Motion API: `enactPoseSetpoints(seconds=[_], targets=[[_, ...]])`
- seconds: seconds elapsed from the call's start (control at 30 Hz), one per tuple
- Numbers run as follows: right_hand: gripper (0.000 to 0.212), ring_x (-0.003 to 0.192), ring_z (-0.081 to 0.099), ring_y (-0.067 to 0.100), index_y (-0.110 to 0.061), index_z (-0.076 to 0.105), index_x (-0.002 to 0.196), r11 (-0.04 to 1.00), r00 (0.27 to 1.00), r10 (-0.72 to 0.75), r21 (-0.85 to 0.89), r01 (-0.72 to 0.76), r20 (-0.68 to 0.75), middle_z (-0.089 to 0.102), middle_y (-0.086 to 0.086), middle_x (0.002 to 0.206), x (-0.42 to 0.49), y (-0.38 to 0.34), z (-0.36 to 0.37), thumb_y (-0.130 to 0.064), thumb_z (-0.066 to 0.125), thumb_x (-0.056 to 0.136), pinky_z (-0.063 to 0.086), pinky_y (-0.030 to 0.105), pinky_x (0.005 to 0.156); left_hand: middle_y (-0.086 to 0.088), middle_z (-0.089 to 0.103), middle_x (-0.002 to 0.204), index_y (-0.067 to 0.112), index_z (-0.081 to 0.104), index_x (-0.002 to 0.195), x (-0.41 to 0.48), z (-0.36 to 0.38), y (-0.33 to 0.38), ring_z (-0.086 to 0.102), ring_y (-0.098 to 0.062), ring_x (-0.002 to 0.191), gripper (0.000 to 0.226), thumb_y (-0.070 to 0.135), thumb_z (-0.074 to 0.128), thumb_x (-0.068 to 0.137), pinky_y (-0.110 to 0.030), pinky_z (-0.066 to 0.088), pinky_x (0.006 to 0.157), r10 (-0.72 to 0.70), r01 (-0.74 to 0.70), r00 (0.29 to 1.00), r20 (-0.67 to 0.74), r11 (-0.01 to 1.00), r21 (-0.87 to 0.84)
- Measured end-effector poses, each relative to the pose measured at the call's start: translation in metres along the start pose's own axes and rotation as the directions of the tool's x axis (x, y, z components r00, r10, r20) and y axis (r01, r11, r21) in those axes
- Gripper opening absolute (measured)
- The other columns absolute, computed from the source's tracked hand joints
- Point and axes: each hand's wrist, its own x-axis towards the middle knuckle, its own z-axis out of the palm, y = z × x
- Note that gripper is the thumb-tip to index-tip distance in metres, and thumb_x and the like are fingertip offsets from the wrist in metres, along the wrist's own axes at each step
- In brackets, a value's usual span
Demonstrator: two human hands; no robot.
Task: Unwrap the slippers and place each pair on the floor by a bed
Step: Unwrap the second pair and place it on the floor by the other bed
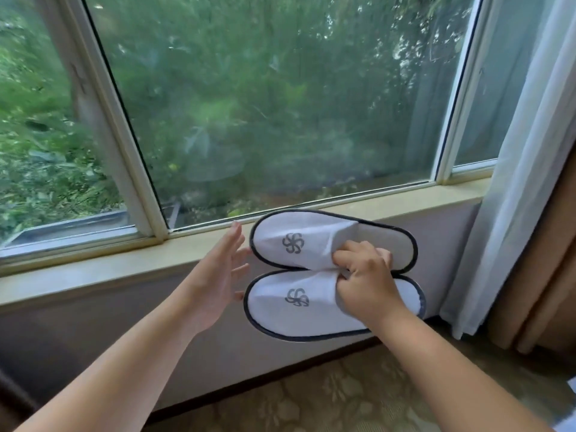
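Observation:
A pair of white slippers with dark edging and a grey swirl logo is held in the air in front of the window sill, toes pointing left. The upper slipper lies edge to edge with the lower slipper. My right hand pinches both slippers together where their uppers meet. My left hand is held flat with fingers straight, just left of the slippers' toes, its fingertips close to their edges. No wrapper shows on the slippers.
A wide window with a pale sill faces greenery. A sheer white curtain and a brown drape hang at the right. Patterned carpet covers the floor below the wall.

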Motion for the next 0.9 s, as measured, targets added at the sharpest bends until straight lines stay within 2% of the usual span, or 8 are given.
enactPoseSetpoints(seconds=[0.2,0.43,0.53,0.6,0.73,0.8,0.83,0.9], targets=[[0.045,0.067,0.039,0.023,-0.026,0.029,0.056,0.998,0.996,0.052,-0.029,-0.055,-0.072,0.037,-0.004,0.063,0.038,0.044,0.015,0.013,0.053,0.059,0.018,0.034,0.068,0.012,0.047,0.135,0.034,0.028,0.151,0.079,0.024,0.003,0.034,-0.021,0.137,0.106,0.084,0.051,0.060,-0.054,0.039,0.094,-0.032,0.030,0.994,0.104,0.999,0.017],[0.038,0.070,0.043,0.026,-0.021,0.041,0.057,0.955,0.971,0.203,-0.191,-0.226,-0.129,0.040,-0.003,0.065,0.071,0.093,0.031,0.014,0.055,0.059,0.028,0.037,0.075,0.006,0.038,0.150,0.035,0.027,0.151,0.181,0.056,0.006,0.036,-0.020,0.137,0.119,0.090,0.054,0.049,-0.063,0.033,0.104,-0.050,0.032,0.953,0.299,0.997,0.066],[0.033,0.071,0.044,0.025,-0.018,0.051,0.059,0.920,0.950,0.263,-0.251,-0.299,-0.170,0.042,-0.004,0.066,0.080,0.112,0.032,0.014,0.056,0.061,0.024,0.035,0.073,0.007,0.040,0.150,0.036,0.030,0.149,0.224,0.071,0.010,0.040,-0.020,0.135,0.119,0.091,0.055,0.047,-0.059,0.038,0.099,-0.072,0.045,0.915,0.396,0.996,0.076],[0.038,0.069,0.043,0.025,-0.022,0.044,0.059,0.902,0.936,0.281,-0.274,-0.334,-0.213,0.040,-0.006,0.065,0.083,0.122,0.031,0.014,0.054,0.060,0.019,0.034,0.068,0.006,0.042,0.149,0.035,0.032,0.149,0.248,0.084,0.012,0.042,-0.022,0.134,0.119,0.091,0.057,0.046,-0.059,0.037,0.101,-0.102,0.072,0.888,0.449,0.994,0.083],[0.045,0.066,0.038,0.019,-0.033,0.033,0.066,0.864,0.897,0.302,-0.304,-0.400,-0.322,0.032,-0.012,0.065,0.078,0.135,0.024,0.008,0.048,0.056,0.008,0.036,0.060,0.005,0.046,0.146,0.032,0.039,0.145,0.281,0.117,0.006,0.038,-0.022,0.137,0.100,0.086,0.053,0.062,-0.061,0.033,0.105,-0.147,0.089,0.814,0.563,0.987,0.131],[0.042,0.067,0.037,0.017,-0.035,0.036,0.067,0.837,0.877,0.330,-0.321,-0.443,-0.349,0.029,-0.014,0.065,0.068,0.142,0.019,0.004,0.047,0.055,0.007,0.035,0.061,0.005,0.051,0.140,0.039,0.057,0.122,0.287,0.138,0.001,0.037,-0.022,0.136,0.069,0.082,0.046,0.069,-0.059,0.033,0.104,-0.169,0.091,0.777,0.606,0.983,0.158],[0.039,0.066,0.038,0.019,-0.034,0.038,0.066,0.823,0.868,0.345,-0.329,-0.463,-0.357,0.030,-0.014,0.066,0.062,0.146,0.015,0.002,0.046,0.055,0.010,0.033,0.063,0.005,0.053,0.138,0.043,0.059,0.114,0.290,0.150,-0.003,0.037,-0.022,0.136,0.056,0.080,0.043,0.075,-0.058,0.033,0.104,-0.185,0.095,0.758,0.626,0.980,0.175],[0.032,0.064,0.045,0.024,-0.029,0.043,0.062,0.795,0.848,0.378,-0.338,-0.503,-0.371,0.035,-0.010,0.066,0.049,0.155,0.007,0.001,0.044,0.055,0.023,0.033,0.066,0.004,0.051,0.142,0.038,0.055,0.129,0.298,0.174,-0.009,0.036,-0.023,0.138,0.064,0.077,0.038,0.082,-0.060,0.030,0.107,-0.218,0.107,0.707,0.673,0.973,0.203]])
